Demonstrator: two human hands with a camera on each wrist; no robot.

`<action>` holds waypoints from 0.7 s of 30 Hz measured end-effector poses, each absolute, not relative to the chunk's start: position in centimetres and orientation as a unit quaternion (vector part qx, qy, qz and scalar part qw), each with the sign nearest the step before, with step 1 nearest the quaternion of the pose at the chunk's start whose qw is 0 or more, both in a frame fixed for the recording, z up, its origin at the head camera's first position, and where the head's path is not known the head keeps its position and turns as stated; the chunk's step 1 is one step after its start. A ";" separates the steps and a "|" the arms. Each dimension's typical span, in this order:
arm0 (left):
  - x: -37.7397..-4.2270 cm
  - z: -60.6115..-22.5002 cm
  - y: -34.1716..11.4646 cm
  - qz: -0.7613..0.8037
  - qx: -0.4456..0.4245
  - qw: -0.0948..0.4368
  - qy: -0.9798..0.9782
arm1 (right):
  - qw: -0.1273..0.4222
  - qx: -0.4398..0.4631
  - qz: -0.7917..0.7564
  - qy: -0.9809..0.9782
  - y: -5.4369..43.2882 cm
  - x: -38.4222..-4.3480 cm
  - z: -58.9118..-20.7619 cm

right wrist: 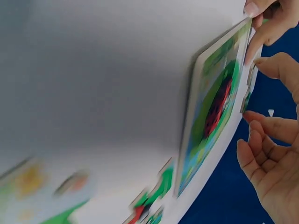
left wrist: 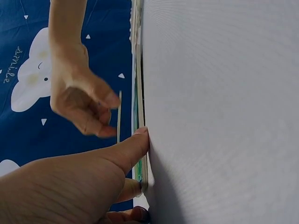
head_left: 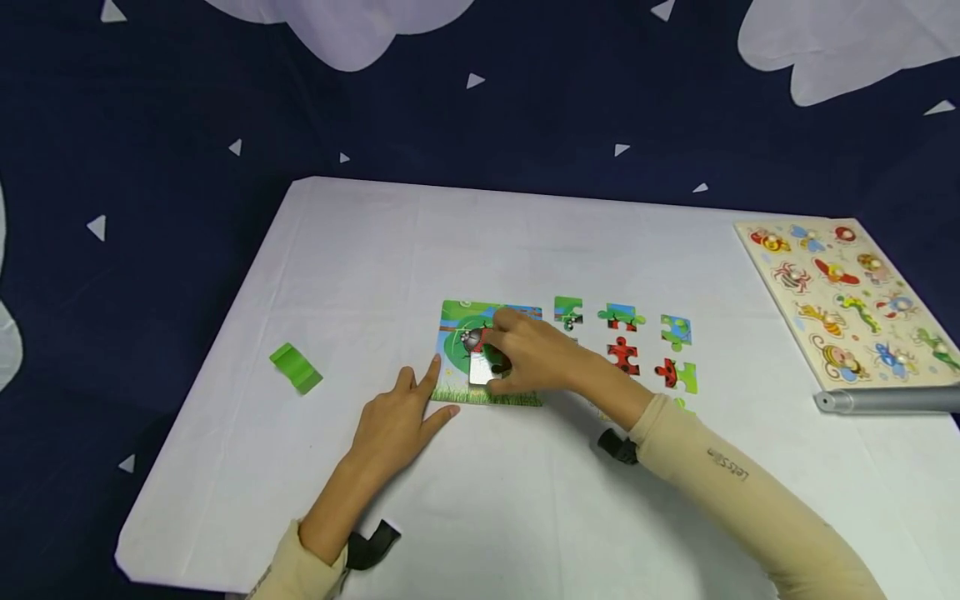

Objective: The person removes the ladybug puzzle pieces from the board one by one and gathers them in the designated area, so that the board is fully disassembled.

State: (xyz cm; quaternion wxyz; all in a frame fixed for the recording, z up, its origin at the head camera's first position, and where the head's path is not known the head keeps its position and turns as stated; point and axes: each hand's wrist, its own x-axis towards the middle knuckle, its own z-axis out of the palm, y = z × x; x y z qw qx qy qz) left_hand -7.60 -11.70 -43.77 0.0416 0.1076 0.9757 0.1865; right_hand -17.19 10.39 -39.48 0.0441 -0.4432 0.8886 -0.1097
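The puzzle board (head_left: 453,385) with a ladybug picture lies flat on the table. My left hand (head_left: 393,423) steadies it at its lower left corner, forefinger against the left edge and thumb (left wrist: 133,147) along the near edge. Over the middle of the board, my right hand (head_left: 538,354) pinches a jigsaw piece (head_left: 480,369) between thumb and fingers. The piece (left wrist: 119,114) looks thin and edge-on in the left wrist view, above the board's surface. Glare whitens its face in the head view, so its picture is hidden.
Several loose jigsaw pieces (head_left: 622,356) lie in rows right of the board, partly under my right forearm. A wooden insect peg board (head_left: 817,287) and a grey tube (head_left: 885,402) are at the far right. A green curved piece (head_left: 296,368) lies at left on the white table (head_left: 337,267).
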 end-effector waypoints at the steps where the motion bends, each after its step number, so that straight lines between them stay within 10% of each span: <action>1: -7.6 -43.8 -11.7 0.187 0.107 0.042 0.976 | 0.043 -0.444 -0.112 0.888 10.9 -17.2 -39.5; 21: -7.5 -44.1 -12.0 0.184 0.106 0.029 0.977 | 0.031 -0.419 -0.127 0.898 18.0 -15.1 -40.3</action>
